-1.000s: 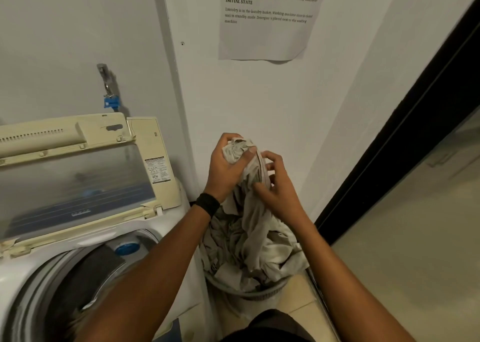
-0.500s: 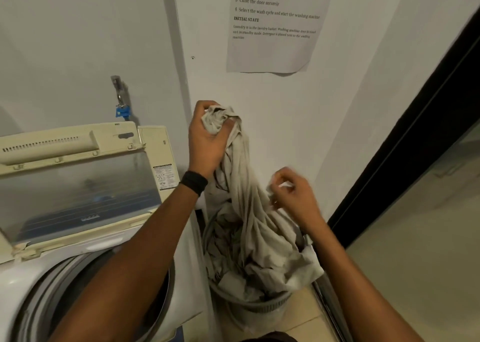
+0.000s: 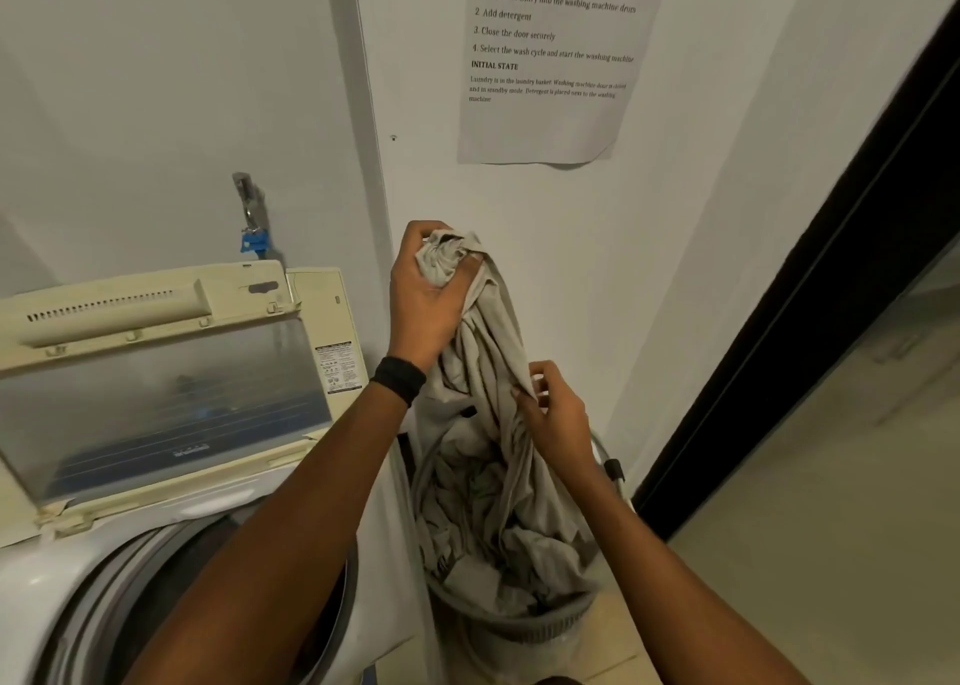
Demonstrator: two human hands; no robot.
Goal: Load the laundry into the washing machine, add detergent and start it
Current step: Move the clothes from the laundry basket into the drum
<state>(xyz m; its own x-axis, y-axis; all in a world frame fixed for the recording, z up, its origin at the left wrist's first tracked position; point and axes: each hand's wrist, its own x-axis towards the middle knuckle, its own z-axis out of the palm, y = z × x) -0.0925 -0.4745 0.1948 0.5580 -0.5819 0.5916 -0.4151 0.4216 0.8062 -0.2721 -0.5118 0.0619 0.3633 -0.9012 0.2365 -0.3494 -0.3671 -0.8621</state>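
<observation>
A: Which step?

B: Loading, the first one. The left hand (image 3: pixel 426 294) has its fingers clamped round the bunched top of a grey cloth (image 3: pixel 493 341), held up at centre frame against the wall.

A: Right hand?

B: The right hand (image 3: pixel 556 414) is lower, right of centre, with thumb and fingertips pinching a fold of the same cloth.

A: Where's the rest of the cloth?

B: It trails down into the laundry basket (image 3: pixel 519 627) at bottom centre, on the floor just beside the washing machine (image 3: pixel 156 544). The cloth isn't clear of the basket yet.

A: Is the machine ready?

B: The lid (image 3: pixel 166 393) is tipped up at left and the drum (image 3: pixel 332 606) is open at lower left, partly hidden by the left forearm (can't tell what's inside).

A: Next move?

B: My judgement: lift until the tail clears the basket rim, swing the cloth left over the drum and let go. It's long and limp, so gather it or it will snag on the rim.

A: Detergent?

B: Not in view. The task sheet (image 3: pixel 550 60) is at upper right.
</observation>
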